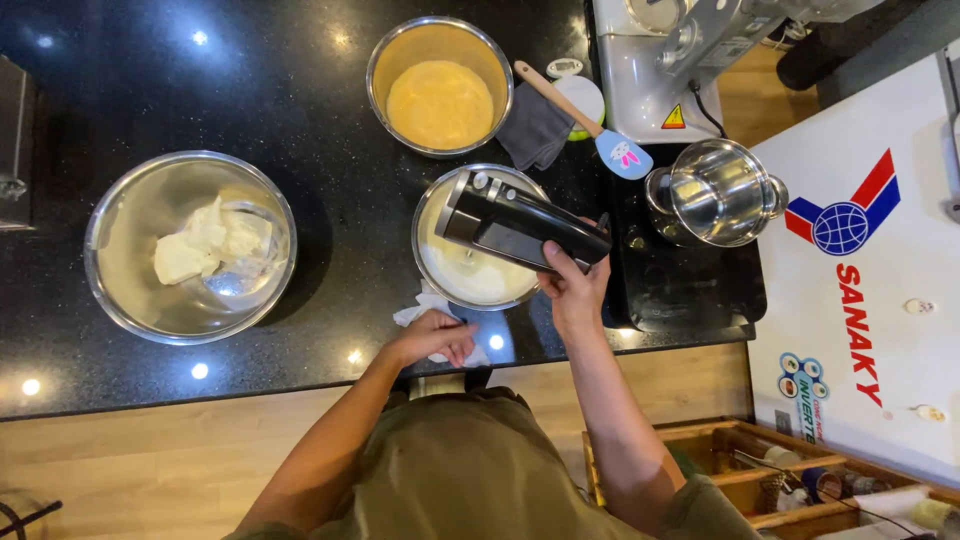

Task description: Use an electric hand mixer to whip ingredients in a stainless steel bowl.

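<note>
So the black hand mixer (520, 222) is held over the middle bowl (432, 262), which sits near the front edge of the black tabletop (330, 110) and has a pale cream in it. The right hand (572, 288) is wrapped shut around the mixer's back end, thumb on top, and the mixer's body lies tilted across the bowl's rim. Can't see the beaters from up here, the body covers them.

The left hand (436, 336) is down at the tabletop's front edge, fingers curled loosely onto a white cloth (432, 308) that pokes out just under the bowl's near side. Looks like it's pressing or pinching the cloth, not fully closed.

Further out: to the left there's a big steel bowl (120, 290) with white chunks in it, well apart from the mixing one. Behind the middle bowl is another bowl (385, 50) holding a yellow batter. Right beside that lies a grey cloth (534, 128), with a spatula (590, 125) with a wooden handle and a light blue head lying partly on it. To the right a shiny steel pot (722, 192) stands on a black surface, and a white stand mixer (665, 70) is behind it. A white chest appliance (880, 330) fills the right side, with a wooden crate (720, 445) below it.
</note>
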